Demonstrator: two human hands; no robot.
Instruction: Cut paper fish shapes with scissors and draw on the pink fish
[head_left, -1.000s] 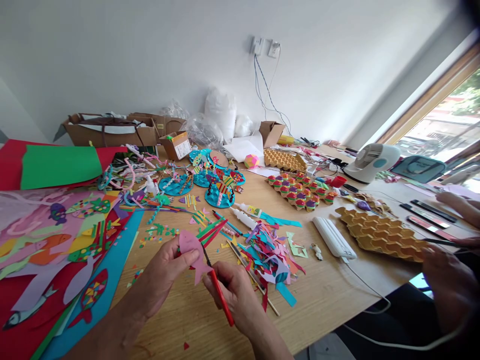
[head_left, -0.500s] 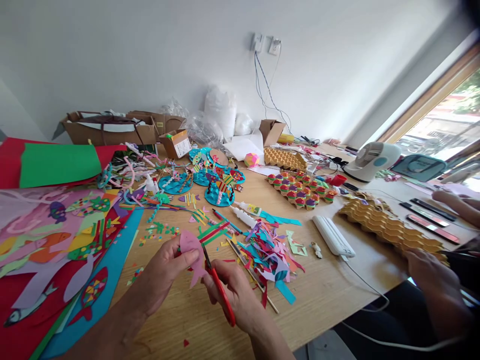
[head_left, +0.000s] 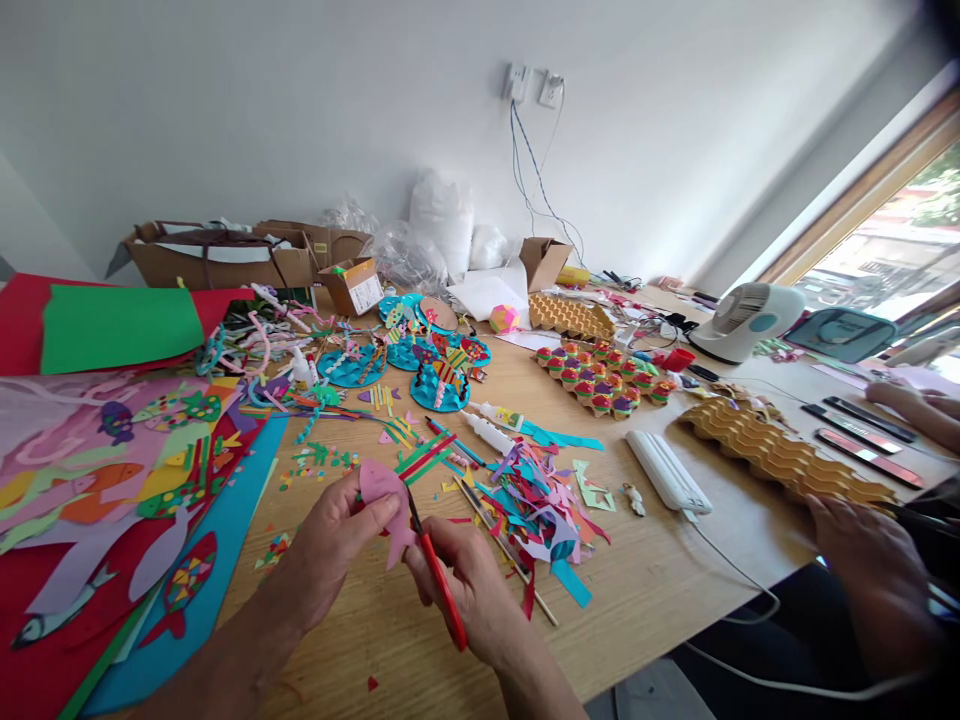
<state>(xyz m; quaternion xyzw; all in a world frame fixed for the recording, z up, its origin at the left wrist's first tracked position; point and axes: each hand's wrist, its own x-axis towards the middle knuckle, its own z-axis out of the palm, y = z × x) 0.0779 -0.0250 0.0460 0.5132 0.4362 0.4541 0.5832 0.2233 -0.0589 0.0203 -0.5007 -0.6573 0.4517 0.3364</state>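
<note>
My left hand [head_left: 334, 540] pinches a pink paper fish [head_left: 382, 490] between thumb and fingers, its tail pointing down toward me. Red-handled scissors [head_left: 442, 590] are in my right hand [head_left: 469, 575], their dark blades beside the fish's right edge. Whether the blades touch the paper I cannot tell. Just beyond the fish lie red and green paper strips [head_left: 427, 457]. A heap of colourful paper scraps [head_left: 536, 510] lies right of the scissors, over some thin wooden sticks [head_left: 544, 600].
Coloured sheets with cut-out fish [head_left: 187, 590] cover the left side. Blue decorated plates [head_left: 439, 390], glue bottles [head_left: 491, 435] and painted egg cartons [head_left: 600, 375] stand farther back. A white power strip [head_left: 667, 470] trails a cable. At right, another person's hand [head_left: 855, 550] touches a plain egg carton [head_left: 780, 450].
The scissors and my right hand have shifted very slightly, and the fish's tail sits a little higher. The other person's hand at right has moved slightly.
</note>
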